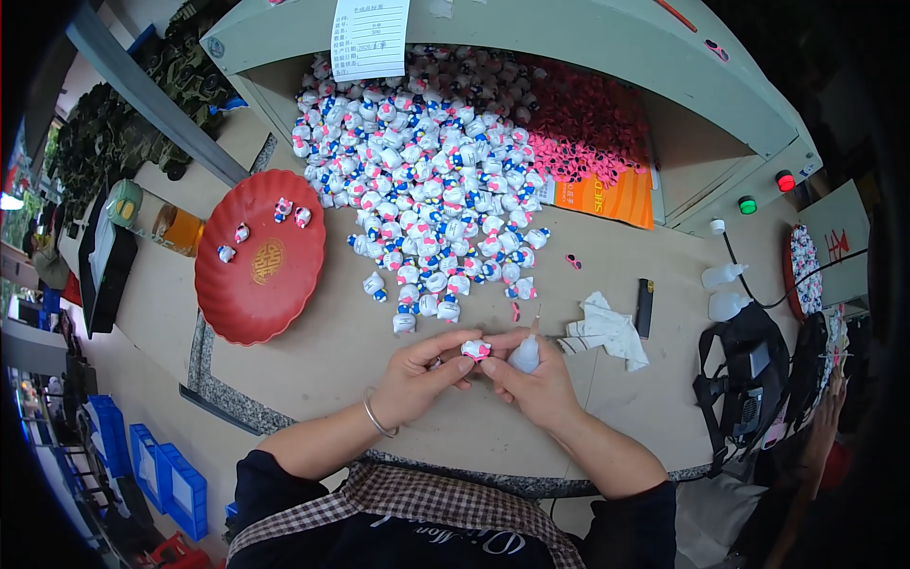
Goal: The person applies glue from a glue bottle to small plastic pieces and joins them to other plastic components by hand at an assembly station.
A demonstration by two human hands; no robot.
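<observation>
A small white figurine (475, 349) with a pink bow sits near the table's (332, 351) front edge, pinched between both hands. The left hand (417, 375) grasps it from the left; the right hand (531, 379) touches it with its fingertips and also clasps a small white squeeze bottle (524, 355). Behind, toward the table's middle, lies a heap of like figurines (427, 180) — a red plate (251, 284) sits at the left edge, a crumpled white cloth (607, 330) to the right.

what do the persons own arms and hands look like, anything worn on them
Both forearms are bare; no gloves on the left hand or the right hand. A thin silver bangle circles the left wrist. The right wrist shows nothing worn. Dark navy sleeves are pushed up near the elbows, and a brown-and-white checked apron bib lies across the chest between them.
</observation>
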